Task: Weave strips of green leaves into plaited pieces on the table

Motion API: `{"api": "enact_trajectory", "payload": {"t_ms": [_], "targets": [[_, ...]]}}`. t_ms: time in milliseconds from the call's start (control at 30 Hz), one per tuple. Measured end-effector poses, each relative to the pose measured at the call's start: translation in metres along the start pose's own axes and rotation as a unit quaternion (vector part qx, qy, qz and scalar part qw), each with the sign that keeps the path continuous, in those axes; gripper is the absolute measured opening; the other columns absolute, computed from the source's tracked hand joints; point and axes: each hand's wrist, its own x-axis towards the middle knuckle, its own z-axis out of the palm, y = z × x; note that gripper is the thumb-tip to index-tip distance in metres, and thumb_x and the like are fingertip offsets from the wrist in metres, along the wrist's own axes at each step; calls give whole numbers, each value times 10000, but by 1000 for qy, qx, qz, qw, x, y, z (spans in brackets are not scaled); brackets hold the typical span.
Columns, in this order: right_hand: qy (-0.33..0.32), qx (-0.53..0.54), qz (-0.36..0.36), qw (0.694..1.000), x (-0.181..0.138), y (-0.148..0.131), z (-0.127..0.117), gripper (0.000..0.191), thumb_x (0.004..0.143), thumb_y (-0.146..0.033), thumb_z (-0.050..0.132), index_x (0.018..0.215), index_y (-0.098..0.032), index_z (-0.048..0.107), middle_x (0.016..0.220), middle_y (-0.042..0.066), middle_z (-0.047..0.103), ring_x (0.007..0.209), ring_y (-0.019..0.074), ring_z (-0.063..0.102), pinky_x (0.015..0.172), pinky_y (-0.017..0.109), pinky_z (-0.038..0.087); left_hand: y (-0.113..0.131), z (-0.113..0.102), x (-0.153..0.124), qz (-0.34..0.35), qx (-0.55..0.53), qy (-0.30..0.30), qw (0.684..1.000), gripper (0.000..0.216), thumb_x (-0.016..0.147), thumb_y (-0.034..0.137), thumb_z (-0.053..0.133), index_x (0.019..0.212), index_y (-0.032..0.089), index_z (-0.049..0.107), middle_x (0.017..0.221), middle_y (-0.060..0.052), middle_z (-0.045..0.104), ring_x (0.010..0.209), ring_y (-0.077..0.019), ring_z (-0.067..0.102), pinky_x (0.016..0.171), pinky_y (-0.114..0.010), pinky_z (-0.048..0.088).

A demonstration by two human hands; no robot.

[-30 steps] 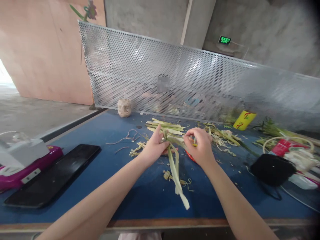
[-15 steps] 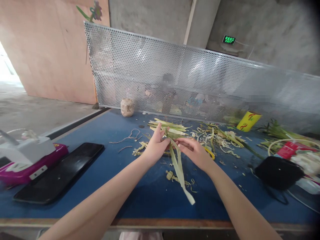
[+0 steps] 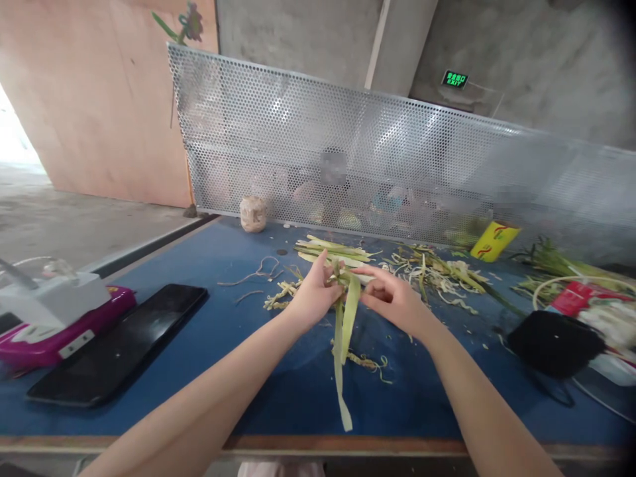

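Note:
My left hand (image 3: 313,295) pinches the top of some long pale green leaf strips (image 3: 342,338) above the blue table (image 3: 278,391). The strips hang down toward the table's near edge. My right hand (image 3: 392,301) is close on the right, fingers curled and touching the same strips near their top. Cut leaf pieces (image 3: 332,250) lie in a small pile just beyond my hands.
A perforated metal screen (image 3: 397,165) runs along the table's far side, with a person behind it. Leaf scraps (image 3: 442,275) litter the right. A black tablet (image 3: 119,344) and a pink-and-white device (image 3: 54,311) sit left. A black pouch (image 3: 554,344) and a yellow packet (image 3: 494,242) are on the right. A twine ball (image 3: 253,213) stands at the back.
The right hand left the scissors area and came back to the strips. The strips were lifted, and they now hang straighter and lower toward the near edge.

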Motion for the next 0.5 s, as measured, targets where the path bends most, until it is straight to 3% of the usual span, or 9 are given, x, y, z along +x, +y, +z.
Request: {"api": "enact_trajectory", "payload": {"t_ms": [267,500], "targets": [[72,-119,-55,989,6,15,9,298,744,-361,538,1010,-244,604,560,-16,566,455,133,474,436,249,362,-3,3,1,-7,16,2,1000,791,672,-36,503,1356,216,194,1309,-148,423,858,-177,607,684,-287,516],[193,-134,-18,972,15,10,2,279,764,-410,482,660,-201,634,570,21,621,492,159,546,482,265,395,-2,11,-4,-34,-62,-57,996,803,667,-96,445,1350,204,148,1212,-157,513,935,-205,603,829,-452,476]]}}
